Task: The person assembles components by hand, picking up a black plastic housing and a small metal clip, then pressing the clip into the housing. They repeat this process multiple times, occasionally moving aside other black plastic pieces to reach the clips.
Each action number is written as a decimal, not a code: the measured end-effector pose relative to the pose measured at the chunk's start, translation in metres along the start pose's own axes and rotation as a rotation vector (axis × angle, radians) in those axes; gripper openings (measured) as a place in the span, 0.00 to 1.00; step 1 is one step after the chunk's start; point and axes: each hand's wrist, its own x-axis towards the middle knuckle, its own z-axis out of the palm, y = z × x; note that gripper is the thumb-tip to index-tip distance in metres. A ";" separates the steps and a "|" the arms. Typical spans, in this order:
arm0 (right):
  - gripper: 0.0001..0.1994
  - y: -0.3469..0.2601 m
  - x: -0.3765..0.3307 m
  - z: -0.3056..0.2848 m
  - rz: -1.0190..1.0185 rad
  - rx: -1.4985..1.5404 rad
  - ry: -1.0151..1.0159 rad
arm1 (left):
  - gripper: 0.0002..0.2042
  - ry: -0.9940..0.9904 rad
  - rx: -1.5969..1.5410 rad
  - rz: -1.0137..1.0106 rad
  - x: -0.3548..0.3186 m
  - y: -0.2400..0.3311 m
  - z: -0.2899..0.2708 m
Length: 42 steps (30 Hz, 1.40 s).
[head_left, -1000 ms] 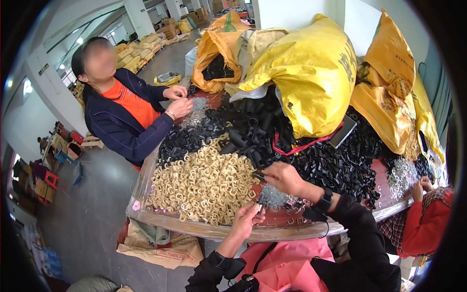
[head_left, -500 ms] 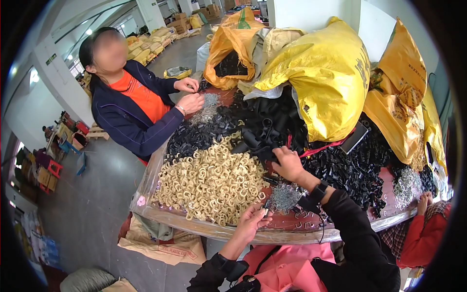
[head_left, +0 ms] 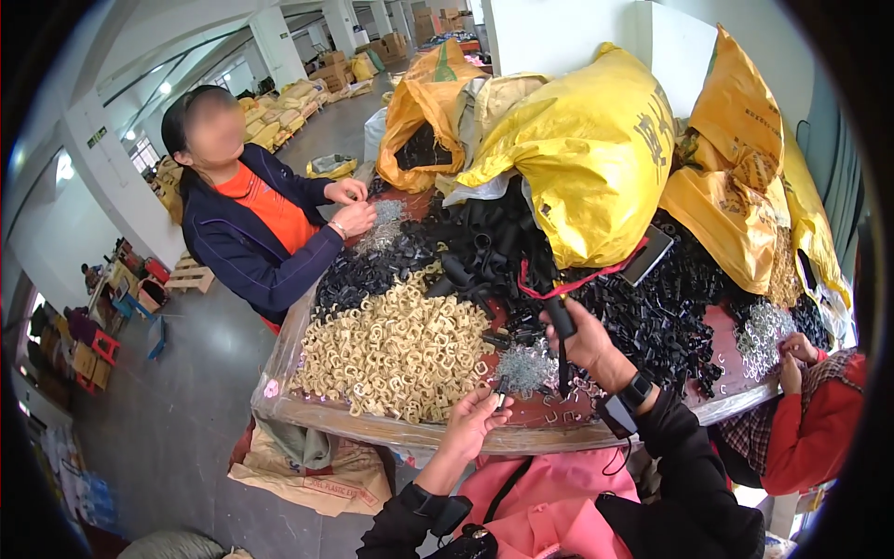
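Note:
My right hand grips a black tube, raised over the table among the black parts. Thumb and fingers of my left hand pinch a small dark piece by the table's front edge; its exact kind is too small to make out. Between my hands lies a heap of small silvery metal pieces. Left of it spreads a big pile of cream-coloured ring-shaped parts. Larger black tubes lie beyond, and many small black parts cover the table to the right.
A bulging yellow sack leans over the table's back, with an orange sack left of it and another orange sack at right. A co-worker handles small parts at the far left; a red sleeve shows at right.
My right hand has lifted away from the black heap, now with a black tube in it. My left hand still pinches the small dark piece. The whole view has shifted slightly.

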 end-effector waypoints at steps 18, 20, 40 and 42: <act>0.21 0.019 -0.057 0.017 -0.305 -1.395 -0.593 | 0.13 -0.052 0.214 -0.075 0.003 0.004 0.016; 0.21 0.020 -0.059 0.020 -0.307 -1.431 -0.592 | 0.13 -0.032 0.251 -0.042 0.003 0.004 0.016; 0.20 0.034 -0.075 0.012 -0.144 -1.024 -0.180 | 0.15 -0.028 0.518 0.004 0.002 0.008 0.043; 0.20 0.038 -0.075 0.005 -0.180 -1.020 -0.205 | 0.16 -0.025 0.527 -0.013 0.005 0.005 0.042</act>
